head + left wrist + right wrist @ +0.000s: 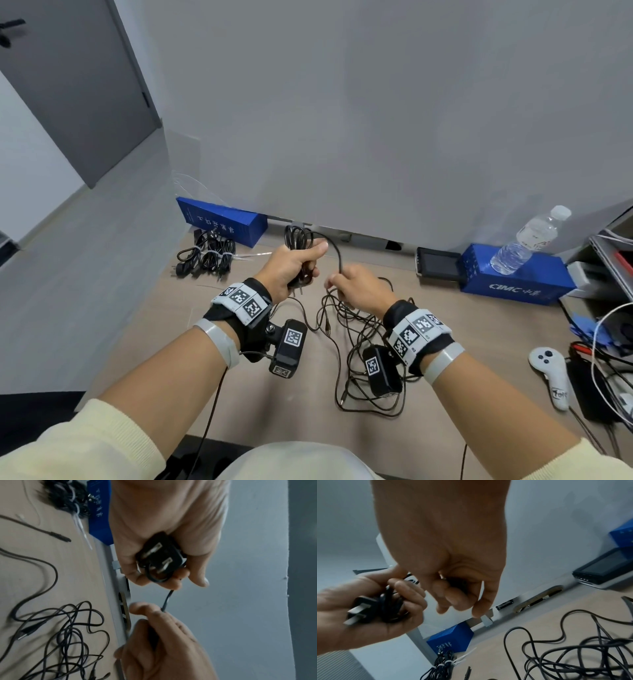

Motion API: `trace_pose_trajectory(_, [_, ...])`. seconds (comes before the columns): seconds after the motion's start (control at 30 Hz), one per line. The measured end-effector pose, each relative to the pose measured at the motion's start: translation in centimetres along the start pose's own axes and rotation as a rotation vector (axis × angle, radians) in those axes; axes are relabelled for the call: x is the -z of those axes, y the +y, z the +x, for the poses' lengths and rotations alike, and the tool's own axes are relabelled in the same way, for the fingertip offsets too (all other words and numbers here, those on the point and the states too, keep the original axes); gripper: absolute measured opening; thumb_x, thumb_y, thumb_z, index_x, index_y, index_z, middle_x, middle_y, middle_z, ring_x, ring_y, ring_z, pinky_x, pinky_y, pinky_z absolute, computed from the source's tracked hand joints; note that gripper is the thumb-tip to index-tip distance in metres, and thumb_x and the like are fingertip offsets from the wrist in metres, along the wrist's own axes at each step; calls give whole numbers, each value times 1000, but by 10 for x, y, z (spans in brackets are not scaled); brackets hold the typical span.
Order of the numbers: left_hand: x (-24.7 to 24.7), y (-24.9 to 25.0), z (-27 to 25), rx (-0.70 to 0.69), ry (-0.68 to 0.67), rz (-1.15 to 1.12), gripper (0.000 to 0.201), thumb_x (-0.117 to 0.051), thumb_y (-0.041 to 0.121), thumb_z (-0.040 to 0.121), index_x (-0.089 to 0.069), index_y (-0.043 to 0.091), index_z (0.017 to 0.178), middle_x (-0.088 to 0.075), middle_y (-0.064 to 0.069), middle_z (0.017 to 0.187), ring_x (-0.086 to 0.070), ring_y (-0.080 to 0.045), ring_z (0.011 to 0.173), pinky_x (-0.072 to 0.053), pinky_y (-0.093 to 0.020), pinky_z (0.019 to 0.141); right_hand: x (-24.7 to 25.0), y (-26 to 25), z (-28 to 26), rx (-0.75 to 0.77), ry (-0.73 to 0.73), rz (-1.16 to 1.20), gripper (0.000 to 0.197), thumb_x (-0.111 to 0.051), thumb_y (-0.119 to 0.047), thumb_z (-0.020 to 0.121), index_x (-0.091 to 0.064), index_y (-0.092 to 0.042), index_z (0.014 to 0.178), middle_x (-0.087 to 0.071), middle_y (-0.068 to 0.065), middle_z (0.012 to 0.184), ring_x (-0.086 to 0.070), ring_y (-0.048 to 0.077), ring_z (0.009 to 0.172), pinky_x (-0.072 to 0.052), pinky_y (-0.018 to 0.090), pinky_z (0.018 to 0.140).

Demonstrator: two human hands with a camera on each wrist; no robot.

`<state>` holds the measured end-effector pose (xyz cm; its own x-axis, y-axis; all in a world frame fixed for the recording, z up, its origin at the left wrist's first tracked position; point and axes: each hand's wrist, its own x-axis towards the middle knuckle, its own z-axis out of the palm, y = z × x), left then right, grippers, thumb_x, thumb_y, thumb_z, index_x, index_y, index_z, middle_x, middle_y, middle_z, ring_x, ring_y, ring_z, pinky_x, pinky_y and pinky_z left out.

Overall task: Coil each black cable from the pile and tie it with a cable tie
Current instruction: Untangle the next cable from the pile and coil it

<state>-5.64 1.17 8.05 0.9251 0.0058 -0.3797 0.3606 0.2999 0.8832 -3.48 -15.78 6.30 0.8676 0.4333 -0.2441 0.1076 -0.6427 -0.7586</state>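
My left hand [294, 265] grips a partly coiled black cable [297, 238] with its two-pin plug [161, 557] sticking out below the fist; loops stand up above the thumb. A strand [337, 255] arcs from the coil to my right hand [356, 282], whose curled fingers pinch it just right of the left hand. In the right wrist view the plug [358, 610] and coil sit in the left palm. The loose pile of black cables [359, 342] lies tangled on the table beneath the right wrist.
Several tied cable bundles [205, 255] lie at the back left beside a blue box [222, 219], with white cable ties [464, 655] next to them. A second blue box [513, 277] carries a water bottle [527, 240]. A small screen device [436, 263] and a white controller [549, 373] sit right.
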Motion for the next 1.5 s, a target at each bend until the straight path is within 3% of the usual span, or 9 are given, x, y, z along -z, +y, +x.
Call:
trace_pose_trajectory(0.17, [2, -1, 3, 15, 75, -81, 43, -76, 26, 86, -67, 4, 122, -58, 3, 76, -55, -10, 63, -40, -24, 59, -7, -12, -8, -17, -195, -40, 25, -47, -19, 101, -71, -18, 93, -53, -6, 59, -45, 6, 44, -37, 23, 49])
trace_pose_trajectory(0.3, [2, -4, 4, 27, 115, -66, 18, -66, 31, 95, -70, 14, 89, -72, -3, 92, -66, -19, 94, -48, -33, 78, -11, -17, -11, -24, -312, 66, 26, -45, -19, 100, -68, -10, 97, -50, -1, 53, -43, 16, 42, -37, 26, 44])
trace_pose_trajectory(0.37, [1, -6, 4, 10, 130, -118, 20, -64, 27, 97, -66, 13, 82, -71, -6, 82, -70, -23, 88, -51, -40, 84, -13, -20, -11, -22, -274, 49, 24, -46, -23, 102, -65, -9, 105, -53, 0, 58, -46, 15, 43, -39, 22, 44])
trace_pose_trajectory(0.53, [9, -11, 3, -78, 271, 88, 21, -67, 28, 95, -58, 16, 81, -55, 0, 62, -56, -17, 60, -49, -35, 66, -10, -12, -4, 68, -14, -27, 11, -63, -29, 96, -56, -24, 103, -56, -5, 71, -48, 10, 59, -40, 26, 59])
trace_pose_trajectory(0.8, [29, -12, -5, 79, -1, 380, 34, -77, 45, 83, -69, 14, 94, -68, -2, 84, -57, -10, 62, -42, -24, 56, -11, -13, -1, 175, 3, 186, 4, -63, -11, 95, -62, -15, 95, -70, 8, 84, -70, 21, 67, -58, 50, 75])
trace_pose_trajectory(0.93, [38, -11, -9, 105, -148, 390, 41, -80, 46, 75, -71, 12, 97, -69, -5, 84, -58, -13, 70, -42, -23, 57, -16, -19, 0, 207, -36, 142, 4, -61, -15, 98, -59, -15, 95, -70, 4, 81, -71, 20, 66, -59, 39, 69])
trace_pose_trajectory(1.1, [50, -17, -15, 176, -280, 432, 60, -87, 43, 73, -68, 2, 114, -73, -21, 107, -68, -39, 106, -46, -50, 93, -25, -25, 4, 191, -55, 105, 5, -67, -17, 94, -63, -14, 96, -74, 12, 77, -69, 20, 61, -56, 37, 62])
trace_pose_trajectory(1.23, [57, -14, -25, 197, -274, 493, 16, -78, 17, 85, -66, 8, 88, -66, -6, 71, -62, -15, 61, -45, -24, 57, -35, -25, 15, 158, -25, 103, 24, -79, -25, 84, -60, -15, 97, -59, -5, 59, -51, 9, 51, -42, 27, 53])
trace_pose_trajectory(1.5, [77, -37, -30, 313, -66, 398, 11, -74, 10, 87, -64, 9, 93, -46, 2, 52, -38, -10, 49, -33, -18, 45, -55, -35, 27, 103, -280, 235, 22, -57, -13, 99, -61, -20, 119, -65, 2, 80, -61, 15, 70, -52, 34, 69])
